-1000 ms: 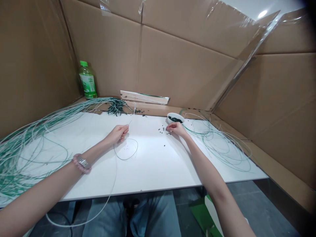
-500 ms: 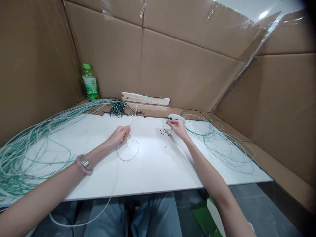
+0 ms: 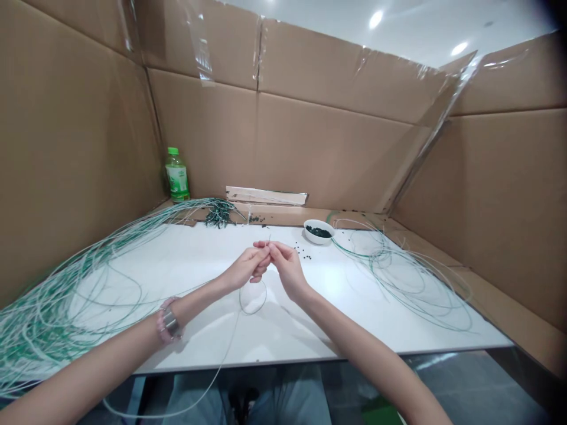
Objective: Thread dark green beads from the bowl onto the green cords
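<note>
Above the middle of the white table, my two hands meet at the fingertips. My left hand (image 3: 245, 267) is closed in a pinch on a thin pale cord, whose short end sticks up past the fingers. From that hand the cord (image 3: 253, 313) makes a small loop, then hangs over the front edge. My right hand (image 3: 289, 270) pinches right at the cord's tip; anything between its fingers is too small to make out. Just beyond it is a white bowl (image 3: 317, 239) of small dark pieces. Several loose dark bits (image 3: 307, 257) lie between that hand and the bowl.
A big bundle of green and white cords (image 3: 48, 321) spreads over the left side, with dark ends bunched at the back (image 3: 218, 213). Coiled cords (image 3: 398, 277) lie on the right. A green-capped bottle (image 3: 178, 180) stands back left. Cardboard walls (image 3: 301, 147) enclose the table.
My right hand has come away from the bowl, leftward to my left hand. My left hand has moved right with the cord, and the fingertips now touch. The camera view has tilted up.
</note>
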Available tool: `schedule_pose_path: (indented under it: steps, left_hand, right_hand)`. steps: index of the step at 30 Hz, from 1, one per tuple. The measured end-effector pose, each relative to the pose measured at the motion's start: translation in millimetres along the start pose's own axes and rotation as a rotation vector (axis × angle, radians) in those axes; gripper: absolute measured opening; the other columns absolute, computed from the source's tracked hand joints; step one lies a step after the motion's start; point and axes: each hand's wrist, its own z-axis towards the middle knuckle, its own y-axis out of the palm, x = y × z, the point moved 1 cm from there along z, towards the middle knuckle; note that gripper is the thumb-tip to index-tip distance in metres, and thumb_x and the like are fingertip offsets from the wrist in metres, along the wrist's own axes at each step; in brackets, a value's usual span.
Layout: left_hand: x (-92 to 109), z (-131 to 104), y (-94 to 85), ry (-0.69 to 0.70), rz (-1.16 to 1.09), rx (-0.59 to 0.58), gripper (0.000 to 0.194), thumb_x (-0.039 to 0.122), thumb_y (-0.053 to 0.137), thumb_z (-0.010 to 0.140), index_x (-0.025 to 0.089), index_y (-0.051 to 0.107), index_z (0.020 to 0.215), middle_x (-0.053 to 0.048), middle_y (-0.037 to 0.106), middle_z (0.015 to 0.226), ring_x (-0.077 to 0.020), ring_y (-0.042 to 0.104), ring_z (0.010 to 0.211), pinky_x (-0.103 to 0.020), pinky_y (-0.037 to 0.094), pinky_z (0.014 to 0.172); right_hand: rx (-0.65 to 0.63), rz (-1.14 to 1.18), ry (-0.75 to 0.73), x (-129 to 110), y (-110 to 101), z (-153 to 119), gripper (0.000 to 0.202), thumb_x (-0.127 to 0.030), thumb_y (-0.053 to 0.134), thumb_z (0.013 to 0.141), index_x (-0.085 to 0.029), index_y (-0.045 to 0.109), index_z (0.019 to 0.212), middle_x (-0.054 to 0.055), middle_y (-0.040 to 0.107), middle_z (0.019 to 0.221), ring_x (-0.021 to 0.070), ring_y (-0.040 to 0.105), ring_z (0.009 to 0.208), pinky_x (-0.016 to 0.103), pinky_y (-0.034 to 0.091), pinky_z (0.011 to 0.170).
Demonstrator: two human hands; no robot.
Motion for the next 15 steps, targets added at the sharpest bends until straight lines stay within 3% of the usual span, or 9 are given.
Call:
schedule_pose_path:
  steps: [4, 7, 9, 11, 13, 15]
  left_hand:
    - [5.0, -2.1, 15.8, -0.100, -0.024, -0.140, 0.055, 0.061, 0.054, 0.074, 0.019, 0.024, 0.054, 0.010, 0.015, 0.047, -0.0021, 0.011, 0.039, -0.016, 0.013, 0.036]
    - [3.9, -4.3, 11.3, -0.128, 0.031, -0.228, 0.054, 0.057, 0.056, 0.075, 0.019, 0.025, 0.054, 0.010, 0.017, 0.049, -0.0027, 0.013, 0.041, -0.017, 0.015, 0.038]
    - [3.3, -7.9, -6.0, -0.146, 0.123, -0.264, 0.053, 0.058, 0.055, 0.075, 0.019, 0.027, 0.053, 0.009, 0.018, 0.049, -0.0037, 0.016, 0.041, -0.018, 0.017, 0.039]
    - [6.6, -14.6, -33.6, -0.166, 0.268, -0.233, 0.052, 0.060, 0.050, 0.077, 0.019, 0.030, 0.053, 0.008, 0.020, 0.048, -0.0050, 0.019, 0.041, -0.020, 0.018, 0.040]
    - [15.9, -24.6, -66.3, -0.176, 0.482, -0.136, 0.051, 0.059, 0.046, 0.079, 0.018, 0.032, 0.053, 0.007, 0.024, 0.048, -0.0060, 0.021, 0.042, -0.021, 0.018, 0.042]
    - [30.2, -36.4, -98.4, -0.190, 0.725, -0.007, 0.047, 0.054, 0.045, 0.082, 0.017, 0.036, 0.054, 0.006, 0.027, 0.050, -0.0066, 0.023, 0.045, -0.021, 0.017, 0.045]
  right_hand:
    - [0.065, 0.194, 0.018, -9.8, -6.8, -15.2, 0.019, -0.035, 0.062, 0.078, -0.018, 0.066, 0.072, 0.005, 0.070, 0.087, 0.0153, 0.062, 0.083, 0.028, 0.048, 0.078]
    - [0.174, 0.345, -0.021, -26.1, -22.1, -24.8, 0.017, -0.037, 0.061, 0.078, -0.021, 0.060, 0.071, -0.002, 0.064, 0.077, 0.0102, 0.059, 0.079, 0.024, 0.048, 0.079]
    - [0.234, 0.450, -0.073, -42.6, -40.9, -30.8, 0.013, -0.033, 0.062, 0.077, -0.022, 0.057, 0.071, -0.006, 0.052, 0.063, 0.0058, 0.053, 0.062, 0.019, 0.048, 0.071]
    - [0.277, 0.572, -0.147, -59.4, -64.9, -37.8, 0.010, -0.024, 0.065, 0.075, -0.020, 0.055, 0.072, -0.008, 0.038, 0.056, 0.0036, 0.039, 0.049, 0.013, 0.041, 0.052]
    - [0.315, 0.520, -0.197, -71.1, -90.6, -45.7, 0.012, -0.023, 0.066, 0.073, -0.018, 0.055, 0.072, -0.008, 0.030, 0.056, 0.0035, 0.031, 0.047, 0.013, 0.032, 0.045]
    - [0.368, 0.311, -0.219, -74.9, -114.2, -53.9, 0.015, -0.029, 0.066, 0.073, -0.018, 0.056, 0.073, -0.008, 0.029, 0.058, 0.0042, 0.028, 0.049, 0.014, 0.029, 0.044]
